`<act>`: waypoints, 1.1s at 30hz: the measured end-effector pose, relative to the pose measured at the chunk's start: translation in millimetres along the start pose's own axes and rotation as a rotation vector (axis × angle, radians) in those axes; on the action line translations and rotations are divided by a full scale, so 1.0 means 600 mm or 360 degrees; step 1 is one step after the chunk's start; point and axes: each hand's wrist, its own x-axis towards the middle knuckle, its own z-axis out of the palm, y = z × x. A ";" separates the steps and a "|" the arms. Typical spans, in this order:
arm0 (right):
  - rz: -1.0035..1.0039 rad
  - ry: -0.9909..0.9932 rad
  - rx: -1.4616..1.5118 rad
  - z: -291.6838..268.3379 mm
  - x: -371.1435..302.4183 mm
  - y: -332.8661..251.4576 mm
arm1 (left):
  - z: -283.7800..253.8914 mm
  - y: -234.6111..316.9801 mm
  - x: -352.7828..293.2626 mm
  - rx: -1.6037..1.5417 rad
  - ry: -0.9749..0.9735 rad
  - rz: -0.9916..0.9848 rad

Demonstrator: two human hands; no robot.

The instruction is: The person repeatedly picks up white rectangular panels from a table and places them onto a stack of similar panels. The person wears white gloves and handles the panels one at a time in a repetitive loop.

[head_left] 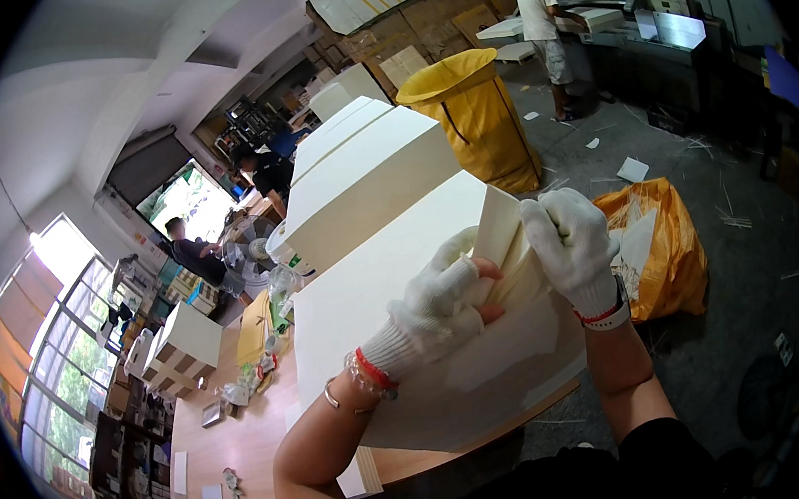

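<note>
1. Plainly, the big paper stack rules the spot: it sits in front of the person, and the step looks like working sheets at its right-hand corner.
2. At that corner, the left hand shows two bare fingertips spread apart against the sheets, while the right hand curls inward on the outer side; I can't tell whether either pinches paper.
3. Done well, I'd say, this wants even pressure, a gentle bend without creasing, and bare fingertips wary of sharp edges.
4. Beyond the stack, more white stacks hem in any long reach.
5. Left of the stack, the wooden table has bare room, though small clutter lies near.
6. Behind the stack, rightward, a yellow sack stands tall.
7. Right of the stack, an orange bag of offcuts could snag that elbow.
8. Farther right of it, scraps litter the floor, awkward underfoot.
</note>
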 end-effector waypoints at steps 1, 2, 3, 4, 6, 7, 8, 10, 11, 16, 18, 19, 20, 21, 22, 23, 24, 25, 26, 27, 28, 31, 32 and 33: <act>-0.0148 0.0150 -0.0113 0.006 -0.007 0.008 | 0.002 -0.001 0.003 -0.0035 0.0020 0.0094; -0.0319 0.0301 -0.0181 0.018 -0.001 0.006 | -0.001 -0.006 0.000 -0.0049 0.0078 0.0164; -0.0142 0.0363 -0.0093 0.016 0.002 -0.003 | -0.003 -0.009 -0.005 -0.0058 0.0134 0.0232; 0.0039 0.0418 0.0000 0.006 0.008 -0.019 | -0.002 -0.011 -0.010 0.0028 0.0208 0.0270; -0.0049 -0.0030 0.0063 -0.011 -0.001 -0.050 | 0.001 -0.012 -0.014 0.0180 0.0377 0.0378; -0.0071 -0.0334 0.0062 -0.019 -0.004 -0.071 | -0.006 -0.003 -0.016 0.0222 0.0319 0.0389; -0.0085 -0.0645 0.0046 -0.023 -0.010 -0.086 | 0.005 -0.002 -0.021 0.0470 0.0368 0.0357; 0.0073 -0.0695 0.0045 -0.026 -0.010 -0.099 | 0.029 0.009 -0.035 0.1010 0.0460 0.0233; 0.0020 -0.0660 -0.0004 -0.023 -0.017 -0.093 | 0.029 0.026 -0.036 0.0979 0.0470 0.0268; 0.0283 -0.0749 -0.0005 -0.016 -0.026 -0.098 | 0.041 -0.006 -0.022 0.1233 0.0499 0.0372; 0.0128 -0.0540 0.0092 -0.010 -0.023 -0.091 | 0.023 0.004 -0.012 0.0905 0.0218 -0.0016; 0.0184 -0.0608 0.0136 -0.012 -0.019 -0.090 | -0.015 0.006 -0.015 0.0840 0.0356 -0.0061; 0.0247 -0.0684 0.0183 -0.007 -0.018 -0.087 | -0.050 -0.001 -0.019 0.0763 0.0492 -0.0111; 0.0273 -0.0704 0.0197 -0.006 -0.018 -0.086 | -0.089 -0.002 -0.024 0.0688 0.0632 -0.0151; 0.0302 -0.0722 0.0196 -0.008 -0.018 -0.085 | -0.123 -0.028 -0.028 0.1663 0.0559 -0.0159; 0.0355 -0.0737 0.0167 -0.014 -0.020 -0.083 | -0.175 0.029 -0.050 0.0388 0.0865 -0.0555; 0.0219 -0.0687 0.0018 -0.012 -0.022 -0.091 | -0.206 0.041 -0.078 0.0163 0.1056 -0.0450; 0.0089 -0.0634 -0.0122 -0.004 -0.027 -0.101 | -0.237 0.051 -0.107 -0.0050 0.1238 -0.0329; -0.0057 -0.0561 -0.0220 0.012 -0.026 -0.122 | -0.269 0.006 -0.136 -0.0115 0.1469 0.0135; -0.0069 -0.0508 0.0078 0.032 -0.029 -0.154 | -0.267 0.036 -0.167 -0.0205 0.1687 -0.0060; -0.0205 -0.0542 0.0288 0.054 -0.021 -0.197 | -0.298 0.007 -0.197 -0.0281 0.1716 0.0350; -0.0807 -0.0946 0.0500 0.126 -0.002 -0.312 | -0.322 -0.012 -0.283 -0.0268 0.2110 0.0214; -0.0737 -0.1050 0.0547 0.145 -0.009 -0.339 | -0.328 -0.034 -0.303 -0.0326 0.2244 0.0271; -0.0668 -0.1148 0.0586 0.168 -0.024 -0.357 | -0.331 -0.055 -0.315 -0.0409 0.2330 0.0276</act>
